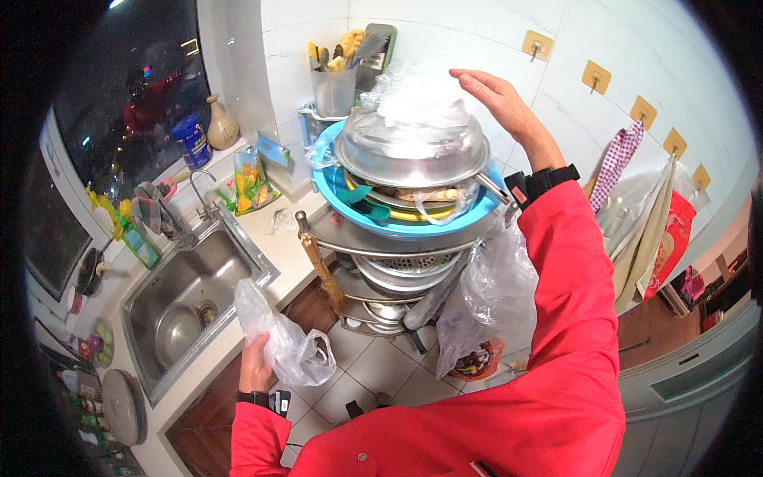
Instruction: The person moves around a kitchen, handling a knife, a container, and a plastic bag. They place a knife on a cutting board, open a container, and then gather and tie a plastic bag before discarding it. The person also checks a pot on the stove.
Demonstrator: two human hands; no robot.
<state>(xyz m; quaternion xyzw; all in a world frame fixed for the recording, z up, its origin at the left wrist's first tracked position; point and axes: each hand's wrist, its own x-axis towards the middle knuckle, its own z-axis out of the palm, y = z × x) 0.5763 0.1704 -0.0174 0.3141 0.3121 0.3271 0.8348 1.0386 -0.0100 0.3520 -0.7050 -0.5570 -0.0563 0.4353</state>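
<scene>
In the lower left, my left hand (255,361) grips a crumpled clear plastic bag (292,343), its handle loops hanging to the right. My right hand (498,104) is raised with straight fingers beside a bright heap of thin plastic bags (423,104); whether the fingertips touch the heap is unclear. That heap rests on an upturned stainless steel pan (411,170) with a handle pointing right. Beneath the pan, plates of food (426,195) sit in a light blue plastic basin (411,228), on top of a metal corner rack (393,245).
Left of me, a steel sink (223,262) is set in a pale counter (283,286). Lower rack shelves hold metal bowls (411,274). Plastic bags (501,280) hang at the rack's right side. A utensil holder (334,92) stands behind the basin; cloths (647,238) hang from wall hooks.
</scene>
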